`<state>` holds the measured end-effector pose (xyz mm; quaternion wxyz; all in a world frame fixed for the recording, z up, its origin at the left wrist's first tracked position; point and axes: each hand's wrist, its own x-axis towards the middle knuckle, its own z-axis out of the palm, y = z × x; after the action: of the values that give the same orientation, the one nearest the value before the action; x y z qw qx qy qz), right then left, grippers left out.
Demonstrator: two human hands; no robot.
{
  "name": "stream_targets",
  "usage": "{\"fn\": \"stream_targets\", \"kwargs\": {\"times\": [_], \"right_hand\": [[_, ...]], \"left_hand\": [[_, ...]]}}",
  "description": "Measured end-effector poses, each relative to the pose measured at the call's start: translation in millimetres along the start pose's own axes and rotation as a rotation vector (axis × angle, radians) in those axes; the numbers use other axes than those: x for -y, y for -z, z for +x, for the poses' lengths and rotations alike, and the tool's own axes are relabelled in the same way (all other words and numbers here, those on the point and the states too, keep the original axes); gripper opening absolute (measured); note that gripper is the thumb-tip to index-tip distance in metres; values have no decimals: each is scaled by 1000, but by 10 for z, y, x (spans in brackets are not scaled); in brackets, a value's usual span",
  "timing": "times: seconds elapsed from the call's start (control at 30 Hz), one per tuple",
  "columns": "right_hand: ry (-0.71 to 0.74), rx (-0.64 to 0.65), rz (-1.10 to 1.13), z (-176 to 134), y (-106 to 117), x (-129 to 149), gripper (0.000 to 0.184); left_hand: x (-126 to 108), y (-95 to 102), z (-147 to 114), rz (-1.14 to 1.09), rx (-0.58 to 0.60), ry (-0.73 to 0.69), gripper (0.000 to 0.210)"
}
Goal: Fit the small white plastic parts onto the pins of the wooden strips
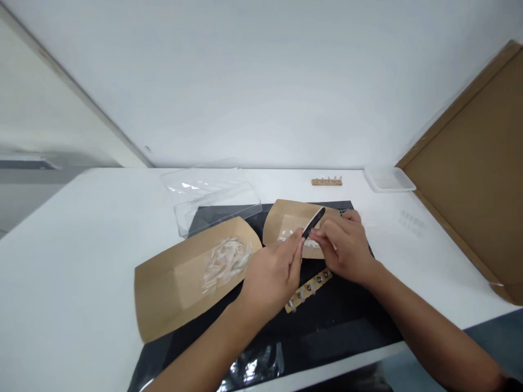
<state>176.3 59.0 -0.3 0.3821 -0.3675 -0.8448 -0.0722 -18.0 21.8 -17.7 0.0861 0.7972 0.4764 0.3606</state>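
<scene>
My left hand [274, 270] grips a slim black nail file [314, 222] with a pale edge and a rounded end, tilted up to the right. Close against it, my right hand [343, 244] has its fingertips pinched together; what they hold is too small to make out. Beneath both hands is a brown paper tray [281, 218] with small white pieces in it. A wooden strip with metal studs [309, 288] lies just below my hands on the black mat [343, 316]. Left of my left hand, a larger brown paper tray [163, 288] holds a heap of clear plastic pieces [229, 258].
Clear plastic box parts [218, 204] lie at the back left. A second studded strip [327, 182] is near the wall, with a translucent shallow container [389, 179] to its right. A large cardboard box [474, 179] stands along the right side of the white table [81, 261].
</scene>
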Motion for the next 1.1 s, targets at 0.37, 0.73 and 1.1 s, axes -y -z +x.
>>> {"fn": "stream_targets", "kwargs": {"times": [0.37, 0.73, 1.1], "right_hand": [[15, 88, 108, -44, 33, 61, 20], [-685, 51, 1012, -165, 22, -97, 32], [-784, 104, 1252, -170, 0, -76, 39]], "left_hand": [[-15, -8, -48, 259, 11, -54, 34], [-36, -6, -5, 202, -142, -84, 34], [-69, -28, -24, 153, -138, -166, 33]]}}
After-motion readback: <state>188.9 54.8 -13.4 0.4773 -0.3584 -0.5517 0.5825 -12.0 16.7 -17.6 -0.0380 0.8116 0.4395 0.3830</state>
